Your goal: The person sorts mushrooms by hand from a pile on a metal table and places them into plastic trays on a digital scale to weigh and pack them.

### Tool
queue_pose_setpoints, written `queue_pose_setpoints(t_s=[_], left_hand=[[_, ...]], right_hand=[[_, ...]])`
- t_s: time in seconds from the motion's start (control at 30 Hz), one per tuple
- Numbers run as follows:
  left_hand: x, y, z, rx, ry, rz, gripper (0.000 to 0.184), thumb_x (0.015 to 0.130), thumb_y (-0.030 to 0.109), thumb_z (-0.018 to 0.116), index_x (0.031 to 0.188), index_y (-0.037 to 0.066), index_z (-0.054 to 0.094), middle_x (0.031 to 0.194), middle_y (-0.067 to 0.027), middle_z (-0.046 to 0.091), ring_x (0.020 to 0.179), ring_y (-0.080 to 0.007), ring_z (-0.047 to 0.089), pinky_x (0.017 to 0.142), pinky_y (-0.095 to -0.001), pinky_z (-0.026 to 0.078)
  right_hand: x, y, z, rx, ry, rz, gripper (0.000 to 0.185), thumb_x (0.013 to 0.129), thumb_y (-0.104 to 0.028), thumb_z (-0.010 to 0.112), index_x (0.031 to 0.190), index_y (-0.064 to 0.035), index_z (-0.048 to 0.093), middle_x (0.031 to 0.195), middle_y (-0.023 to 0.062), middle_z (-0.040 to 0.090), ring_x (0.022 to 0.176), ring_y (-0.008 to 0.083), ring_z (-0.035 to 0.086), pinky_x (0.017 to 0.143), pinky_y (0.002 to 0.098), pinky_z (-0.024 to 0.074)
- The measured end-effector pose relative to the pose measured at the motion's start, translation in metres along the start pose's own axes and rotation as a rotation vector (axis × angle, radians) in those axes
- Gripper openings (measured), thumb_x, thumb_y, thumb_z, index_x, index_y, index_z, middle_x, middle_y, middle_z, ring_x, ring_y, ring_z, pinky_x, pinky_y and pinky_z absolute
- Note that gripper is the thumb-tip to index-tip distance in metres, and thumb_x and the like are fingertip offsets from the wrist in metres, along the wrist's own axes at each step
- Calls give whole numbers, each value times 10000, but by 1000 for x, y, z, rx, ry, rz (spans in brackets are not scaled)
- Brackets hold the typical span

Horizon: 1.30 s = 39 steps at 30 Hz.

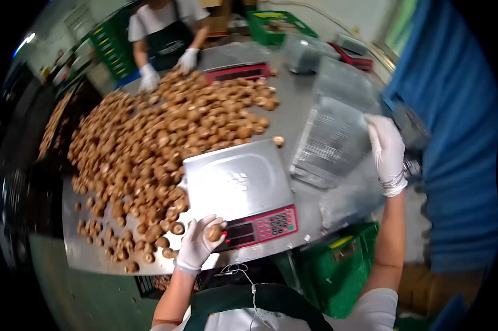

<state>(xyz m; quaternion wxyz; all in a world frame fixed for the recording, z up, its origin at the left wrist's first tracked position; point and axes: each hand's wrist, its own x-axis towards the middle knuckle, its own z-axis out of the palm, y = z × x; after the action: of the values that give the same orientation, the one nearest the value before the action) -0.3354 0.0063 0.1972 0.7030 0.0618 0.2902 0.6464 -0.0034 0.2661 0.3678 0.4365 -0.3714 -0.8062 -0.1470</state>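
In my gloved left hand [198, 243] a brown mushroom [214, 233] is held by the fingers, beside the front left corner of the scale. The digital scale [238, 179] has a bare metal platform and a red-edged keypad panel. My gloved right hand [386, 148] is at the right edge of a stack of clear plastic trays [332, 140], its fingers closed together over the rim. How many trays the fingers grip cannot be made out. A large pile of brown mushrooms [144, 143] covers the left of the metal table, reaching up to the scale.
Across the metal table [100, 262], a person with gloved hands [169, 71] works at the pile by a second scale [238, 71]. More clear trays [304, 52] and a green crate [276, 27] stand at the back. Another green crate [337, 270] sits below the front edge; blue fabric [453, 138] hangs at right.
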Motion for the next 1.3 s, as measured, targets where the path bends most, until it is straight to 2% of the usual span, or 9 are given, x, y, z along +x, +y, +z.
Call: queue_pose_setpoints(t_s=[0.17,0.23,0.37,0.5,0.7,0.8,0.93,1.13,1.3], left_hand=[[-22,10,-9,50,-36,123,512,879,71,528,1360,-30,385,1376,-145,433,1268,-248,445,1044,-366,408],[-31,8,-18,143,-7,147,524,884,73,553,1367,-19,375,1372,-151,437,1267,-238,450,1037,-347,410],[-41,3,-37,270,44,149,511,924,172,583,1364,12,378,1370,-133,450,1256,-204,460,1023,-320,413],[-51,11,-31,569,55,267,398,904,218,629,1229,12,527,1180,-70,594,1094,-128,545,970,-277,416],[-52,53,59,1163,-74,906,534,755,152,761,1234,34,557,1221,-120,578,1103,-248,580,967,-320,445],[-7,50,62,1543,44,1206,502,782,233,724,1208,29,556,1200,-127,571,1028,-270,589,893,-351,473],[59,43,29,1793,61,828,540,828,303,638,1265,29,477,1251,-152,515,1111,-304,528,938,-398,428],[14,55,13,1797,108,1100,548,810,304,648,1247,23,474,1212,-185,513,1124,-357,497,958,-426,400],[-79,73,-114,1708,966,1165,206,700,196,728,853,78,655,784,-108,630,723,-290,593,670,-385,463]], right_hand=[[15,-7,31,92,-408,136,146,865,-156,589,840,-15,616,783,200,591,729,378,585,646,402,457],[26,-1,30,72,-531,246,157,869,-101,544,776,24,538,661,195,481,546,234,439,550,335,391],[25,55,44,238,-498,381,169,895,-57,487,743,16,487,629,-22,416,614,59,379,550,232,331],[35,5,20,557,122,526,209,955,-104,427,834,13,551,814,25,508,788,128,481,762,257,410],[-25,-117,38,261,-386,-276,111,849,-46,559,909,32,610,896,177,605,850,327,582,788,393,457],[-69,-165,82,374,-666,-403,84,748,-94,672,798,-52,620,773,113,593,755,302,572,718,406,453],[-104,-187,108,388,-908,-536,115,760,-142,672,736,-68,586,702,105,567,703,298,563,694,402,434],[-103,-191,114,455,-856,-433,138,759,-169,679,753,-59,596,729,116,583,729,309,574,724,405,436],[-89,-209,102,464,-766,-232,167,732,-111,694,882,-49,654,796,103,625,773,297,596,764,394,448]])
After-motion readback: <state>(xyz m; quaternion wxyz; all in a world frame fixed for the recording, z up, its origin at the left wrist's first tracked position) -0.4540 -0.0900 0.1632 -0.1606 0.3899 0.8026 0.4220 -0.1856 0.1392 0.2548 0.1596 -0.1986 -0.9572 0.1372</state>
